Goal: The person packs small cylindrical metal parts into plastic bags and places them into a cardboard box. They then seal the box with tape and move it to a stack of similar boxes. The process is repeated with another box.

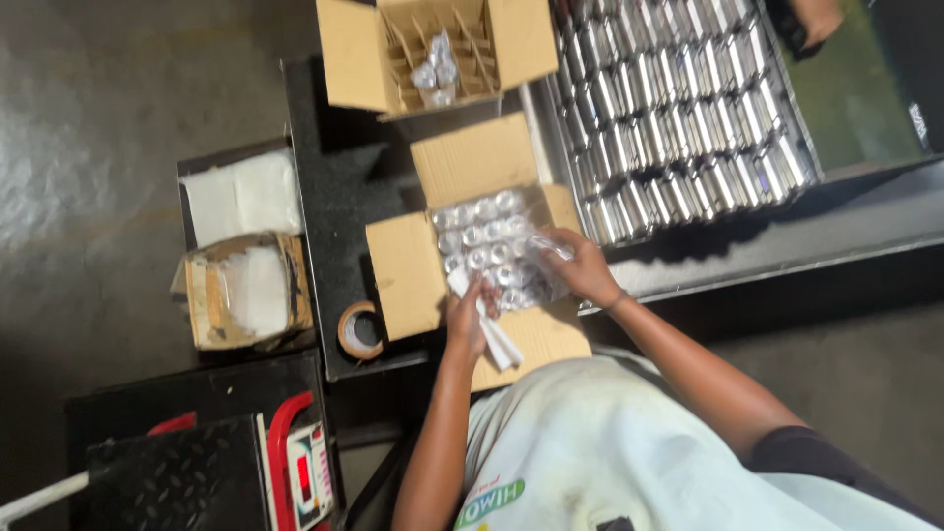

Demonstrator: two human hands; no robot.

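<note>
Both hands [472, 320] [582, 267] at open carton [405, 265] of wrapped shiny parts [482, 236].

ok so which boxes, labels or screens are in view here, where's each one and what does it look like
Open carton: centre of the bench, brown flaps out, shiny wrapped pieces inside; both hands at it.
Second carton: top, brown, card dividers, a few wrapped pieces.
Worn small box: left, brown, white sheets inside.
Scale display: bottom left, pale panel, red frame.
Tape roll: beside the open carton, brown ring.
Shirt print: green and white, bottom centre.
</note>
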